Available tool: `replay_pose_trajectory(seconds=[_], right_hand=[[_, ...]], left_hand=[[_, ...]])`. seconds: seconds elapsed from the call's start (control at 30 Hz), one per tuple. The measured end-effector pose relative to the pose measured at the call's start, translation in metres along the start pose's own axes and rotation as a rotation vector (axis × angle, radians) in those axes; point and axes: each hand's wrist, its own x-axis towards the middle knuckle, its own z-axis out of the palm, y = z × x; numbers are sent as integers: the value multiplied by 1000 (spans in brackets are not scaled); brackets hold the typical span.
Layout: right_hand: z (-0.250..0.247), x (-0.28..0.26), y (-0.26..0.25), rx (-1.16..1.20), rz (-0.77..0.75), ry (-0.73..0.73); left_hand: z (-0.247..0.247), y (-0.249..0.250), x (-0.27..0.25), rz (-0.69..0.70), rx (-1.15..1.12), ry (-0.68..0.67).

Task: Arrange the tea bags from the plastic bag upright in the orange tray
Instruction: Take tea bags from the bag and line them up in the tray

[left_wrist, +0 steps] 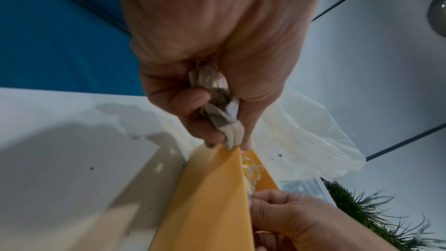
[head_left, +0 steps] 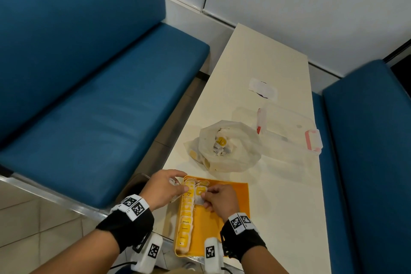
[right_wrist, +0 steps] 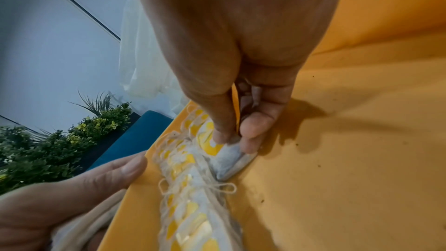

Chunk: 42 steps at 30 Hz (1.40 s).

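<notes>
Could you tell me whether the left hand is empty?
No, the left hand grips a bunch of tea bags beside the orange tray.

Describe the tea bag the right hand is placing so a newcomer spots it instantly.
Start at the orange tray on the near end of the white table. A row of yellow-tagged tea bags lines its left wall. The one meant is the tea bag beside that row's far end, pinched by the right hand.

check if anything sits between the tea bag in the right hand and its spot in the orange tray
Nothing visible does. The right hand pinches a white paper tea bag already touching the floor of the orange plastic tray, beside the upright row of yellow-tagged tea bags. The tray floor to the right is bare. The left hand grips spare tea bags at the tray's edge.
</notes>
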Motion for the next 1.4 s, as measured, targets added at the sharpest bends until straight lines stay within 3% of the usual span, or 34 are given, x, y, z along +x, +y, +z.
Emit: replay_pose_trajectory(seconds=[0.27, 0.5, 0.67, 0.73, 1.03, 1.4], right_hand=[[10, 4, -2, 3, 7, 100], [9, 3, -1, -19, -13, 90], [-6, -12, -6, -22, -25, 77], [-13, -21, -14, -12, -96, 58], [-16, -62, -62, -214, -671, -72], [-10, -64, -57, -504, -666, -45]], left_hand=[[-1, 2, -3, -12, -12, -7], [-5, 6, -6, -29, 1, 32], [-12, 17, -15, -83, -239, 94], [-16, 23, -19, -144, -347, 64], [-12, 63, -28, -322, -669, -121], [-7, 73, -35, -346, -829, -261]])
